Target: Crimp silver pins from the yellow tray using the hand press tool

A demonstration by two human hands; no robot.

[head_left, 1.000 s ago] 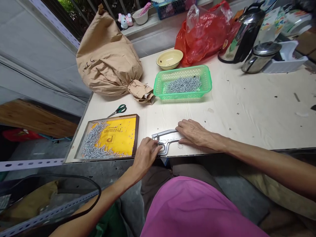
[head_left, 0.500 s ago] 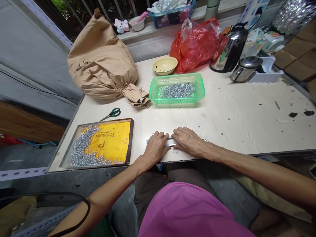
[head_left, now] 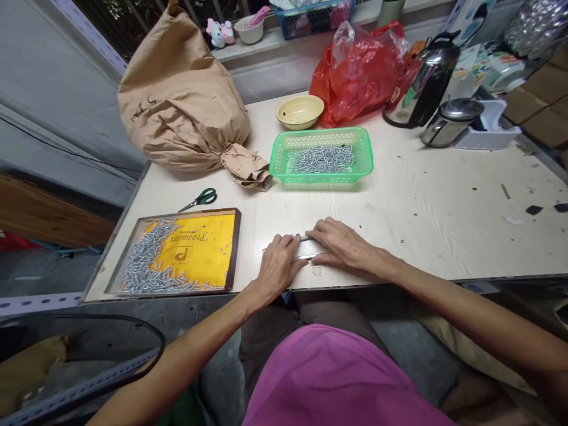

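Note:
A slim metal piece with two shiny long edges (head_left: 305, 257) lies flat near the table's front edge, mostly covered by my hands. My left hand (head_left: 278, 260) is closed over its left part, the fingers at the far edge and the thumb at the near one. Over its right part, my right hand (head_left: 339, 244) grips the far edge with the fingers and the near edge with the thumb. Left of my hands, a shallow tray (head_left: 236, 251) with a yellow bottom contains many small silver screw-like pieces (head_left: 148, 260).
Behind my hands stands a green plastic basket (head_left: 320, 178) of similar small metal pieces. Green-handled scissors (head_left: 206, 196) lie behind the tray. Farther back are a tied brown sack (head_left: 186, 112), a cream bowl (head_left: 300, 111), a red plastic bag (head_left: 359, 83) and a metal kettle (head_left: 419, 89).
The view has shifted slightly. My right hand's thumb and fingers look farther apart across the metal piece. My left hand keeps nearly the same place on it.

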